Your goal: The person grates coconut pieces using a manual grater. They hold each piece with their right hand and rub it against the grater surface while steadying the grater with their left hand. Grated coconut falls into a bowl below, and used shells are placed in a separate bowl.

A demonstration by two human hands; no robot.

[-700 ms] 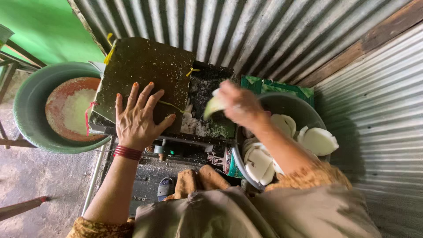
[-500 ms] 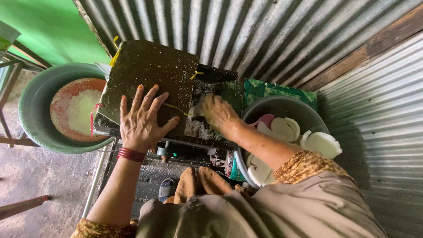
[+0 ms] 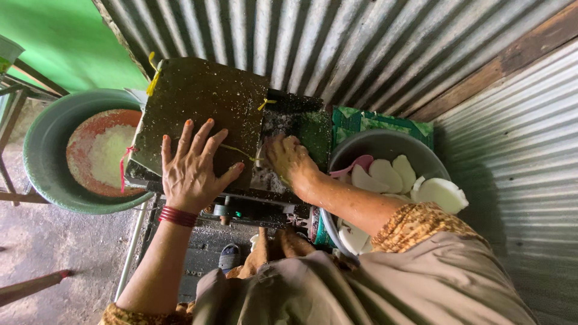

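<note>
Corrugated metal sheets wall me in behind and to the right, with a green wall off to the left. Farthest left sits a green basin (image 3: 42, 144) holding an orange bowl (image 3: 81, 168) with a heap of white gratings (image 3: 114, 157), so I judge a fair share of the grating is done. Next comes the dark machine cover (image 3: 205, 102), speckled with white flecks; my left hand (image 3: 191, 171) lies flat on it, fingers spread wide, gripping nothing, only pressing. Beside it, my right hand (image 3: 289, 159) is cupped down into the machine's open slot (image 3: 301, 123), fingers curled; I cannot tell whether it has a piece under it. To the right stands a grey metal bowl (image 3: 376, 141) with many white coconut pieces (image 3: 442, 194) and a pink scoop (image 3: 355, 165), so plenty looks left to grate.
</note>
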